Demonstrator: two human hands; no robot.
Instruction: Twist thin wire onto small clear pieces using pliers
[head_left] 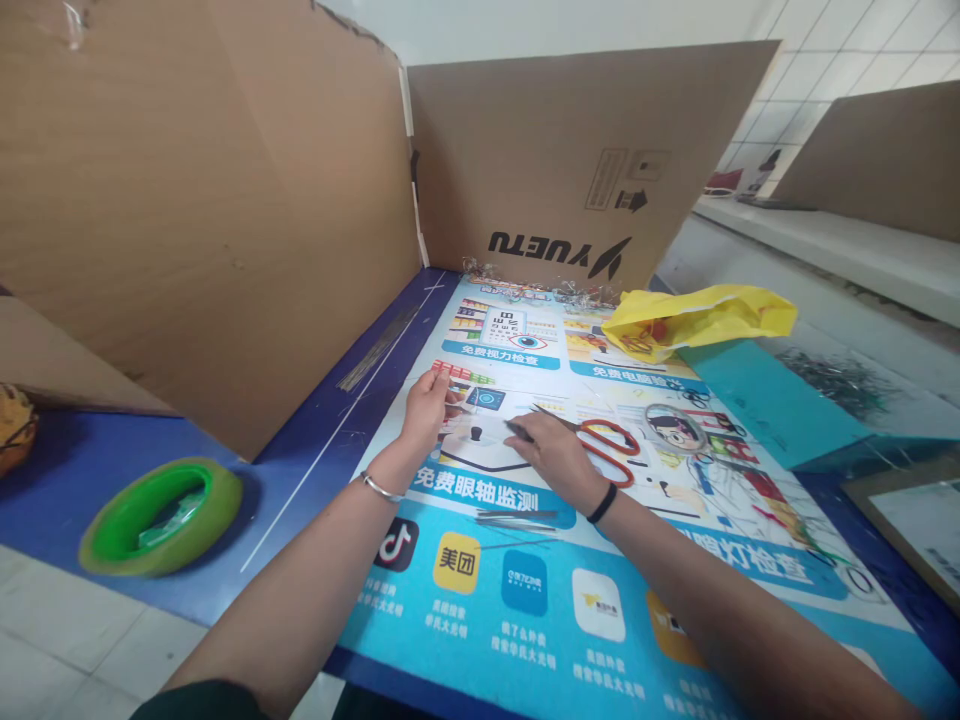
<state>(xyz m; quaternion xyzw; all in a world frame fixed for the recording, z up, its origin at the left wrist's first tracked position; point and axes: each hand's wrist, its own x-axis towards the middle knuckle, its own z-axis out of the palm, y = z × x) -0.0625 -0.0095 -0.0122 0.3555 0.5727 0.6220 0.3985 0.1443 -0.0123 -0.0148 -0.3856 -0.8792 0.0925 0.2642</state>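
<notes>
My left hand point(426, 405) rests on a printed blue poster point(525, 590), its fingers curled in a pinch on something small that I cannot make out. My right hand point(553, 455) lies a hand's width to its right, fingers pressed together over a thin dark piece whose tip shows at the fingertips. Red-handled scissors point(613, 450) lie just right of my right hand. A small bundle of thin metal wires point(517, 518) sits on the poster just below both hands. I wear a silver bangle on the left wrist and a black band on the right.
Cardboard walls point(225, 200) stand at the left and back. A green tape roll point(161, 515) lies at the left and a clear tape roll point(675, 425) beyond the scissors. A yellow plastic bag point(697, 318), a teal sheet point(765, 400) and more wires point(379, 350) are further off.
</notes>
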